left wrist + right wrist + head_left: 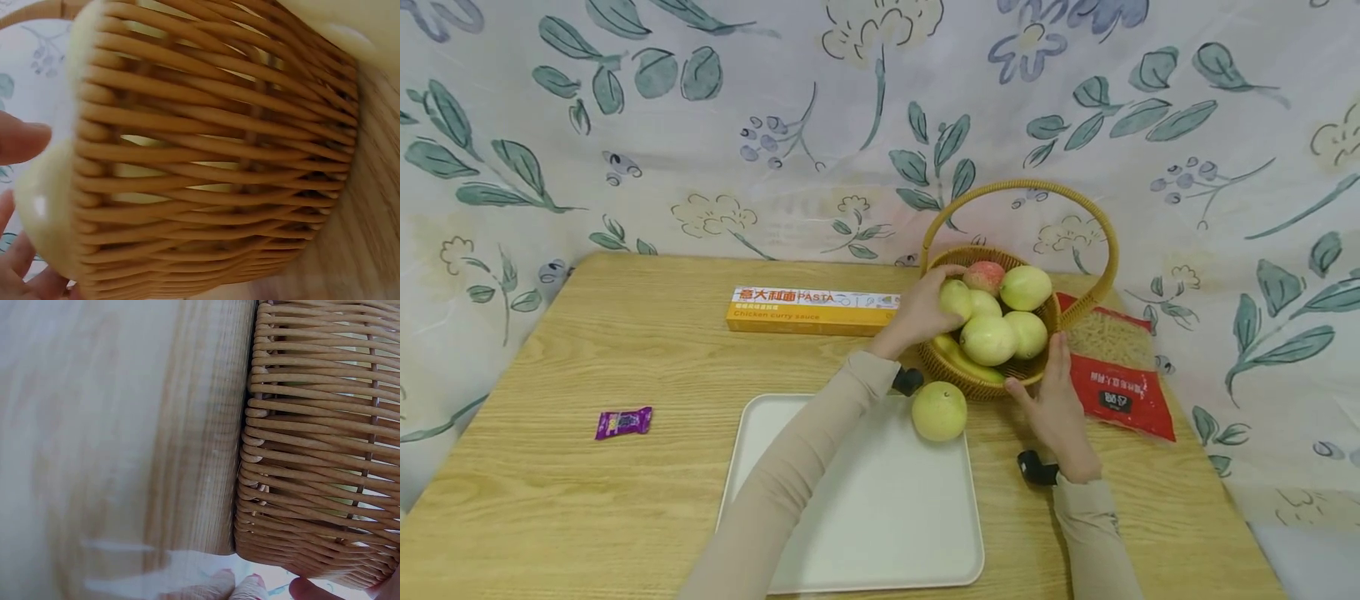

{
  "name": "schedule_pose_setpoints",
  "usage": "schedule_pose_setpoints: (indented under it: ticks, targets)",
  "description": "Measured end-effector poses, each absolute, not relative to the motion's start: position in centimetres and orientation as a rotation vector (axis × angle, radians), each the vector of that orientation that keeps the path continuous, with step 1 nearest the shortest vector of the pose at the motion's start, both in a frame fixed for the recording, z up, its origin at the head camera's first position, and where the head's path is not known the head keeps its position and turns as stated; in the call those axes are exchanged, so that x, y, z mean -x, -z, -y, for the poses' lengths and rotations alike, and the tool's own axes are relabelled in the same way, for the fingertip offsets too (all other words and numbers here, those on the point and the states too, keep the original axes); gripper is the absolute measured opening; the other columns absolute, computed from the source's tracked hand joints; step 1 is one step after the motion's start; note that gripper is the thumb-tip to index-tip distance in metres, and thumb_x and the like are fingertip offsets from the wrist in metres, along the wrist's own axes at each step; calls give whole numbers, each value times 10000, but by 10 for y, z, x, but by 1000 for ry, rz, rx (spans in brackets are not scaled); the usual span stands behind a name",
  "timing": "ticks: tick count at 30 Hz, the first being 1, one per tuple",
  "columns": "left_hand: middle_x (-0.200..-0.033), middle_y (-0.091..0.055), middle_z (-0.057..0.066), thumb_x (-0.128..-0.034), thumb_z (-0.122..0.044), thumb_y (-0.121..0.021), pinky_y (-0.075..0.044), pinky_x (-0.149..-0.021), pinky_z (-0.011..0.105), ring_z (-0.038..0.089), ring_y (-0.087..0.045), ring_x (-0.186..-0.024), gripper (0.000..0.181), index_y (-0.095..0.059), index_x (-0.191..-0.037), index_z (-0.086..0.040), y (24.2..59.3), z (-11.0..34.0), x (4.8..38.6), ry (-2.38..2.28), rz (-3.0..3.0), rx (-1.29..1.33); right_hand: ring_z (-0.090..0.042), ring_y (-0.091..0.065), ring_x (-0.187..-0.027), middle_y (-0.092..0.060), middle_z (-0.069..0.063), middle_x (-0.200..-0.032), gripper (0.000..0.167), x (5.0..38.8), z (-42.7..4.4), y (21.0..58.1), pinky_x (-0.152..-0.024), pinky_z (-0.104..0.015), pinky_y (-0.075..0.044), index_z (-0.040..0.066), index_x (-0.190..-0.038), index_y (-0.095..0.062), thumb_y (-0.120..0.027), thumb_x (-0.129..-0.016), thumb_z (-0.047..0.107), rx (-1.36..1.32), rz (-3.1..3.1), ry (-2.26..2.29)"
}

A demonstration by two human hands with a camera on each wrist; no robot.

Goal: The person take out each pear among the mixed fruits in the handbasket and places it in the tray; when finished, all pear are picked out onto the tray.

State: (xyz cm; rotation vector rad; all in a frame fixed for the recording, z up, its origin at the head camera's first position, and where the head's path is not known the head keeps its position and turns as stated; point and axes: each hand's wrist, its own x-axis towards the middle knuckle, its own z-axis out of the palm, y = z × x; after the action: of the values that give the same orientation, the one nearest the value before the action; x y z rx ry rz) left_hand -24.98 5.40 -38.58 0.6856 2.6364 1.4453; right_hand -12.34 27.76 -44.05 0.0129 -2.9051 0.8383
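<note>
My left hand (919, 310) curls its fingers round a pale green fruit (956, 298) at the left side of the wicker basket (972, 388); the left wrist view shows that fruit (47, 206) between thumb and fingers, beside the woven wall (212, 150). Spread fingers of my right hand (1057, 410) rest against the basket's right front side. Inside the basket lie several pale green fruits, a red fruit (984, 277) and something yellow (970, 363) along the front. One more green fruit (939, 411) sits on the white tray's (857, 517) back right corner.
An orange pasta box (805, 320) stands behind the tray. To the right of the basket lies a red pasta bag (1123, 392), partly behind it. A small purple packet (623, 422) lies at the left. The basket's tall handle (1022, 185) arches above the fruit.
</note>
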Motion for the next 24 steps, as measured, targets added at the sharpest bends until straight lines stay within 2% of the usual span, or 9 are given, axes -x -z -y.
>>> schedule_pose_setpoints:
  ticks: [4, 11, 15, 21, 24]
  targets:
    - [-1452, -478, 11, -751, -101, -716, -292, -1041, 489, 206, -476, -1291, 760, -417, -1444, -192, 391, -56, 253, -1229, -2762, -749, -516, -170, -1424, 133, -196, -1614, 978, 124, -277, 440, -959, -639, -395, 44, -1531, 141, -478, -960, 542, -19, 2898, -832]
    - [-1474, -439, 64, -748, -71, -747, -305, -943, 450, 250, -464, -1302, 799, -395, -1457, -179, 397, -55, 250, -1066, -2869, -846, -522, -189, -1416, 123, -197, -1616, 979, 124, -276, 440, -959, -641, -397, 50, -1532, 140, -472, -958, 552, -19, 2896, -835]
    - [-1461, -454, 66, -741, -101, -767, -309, -958, 461, 250, -467, -1298, 808, -403, -1458, -181, 397, -56, 248, -1080, -2884, -845, -526, -196, -1411, 116, -210, -1614, 975, 124, -276, 440, -939, -638, -411, 44, -1532, 138, -471, -961, 547, -26, 2893, -826]
    - [-1458, -453, 45, -722, -69, -771, -328, -1049, 536, 262, -436, -1315, 799, -438, -1433, -214, 389, -53, 242, -1288, -2819, -811, -528, -183, -1414, 127, -218, -1610, 974, 123, -277, 441, -937, -639, -411, 37, -1528, 146, -470, -965, 539, -26, 2904, -819]
    - [-1438, -471, 57, -712, -24, -761, -364, -1075, 510, 282, -428, -1313, 773, -465, -1408, -182, 381, -47, 237, -1422, -2776, -845, -525, -168, -1420, 133, -216, -1609, 976, 123, -277, 442, -964, -644, -392, 30, -1528, 144, -469, -965, 539, -21, 2906, -820]
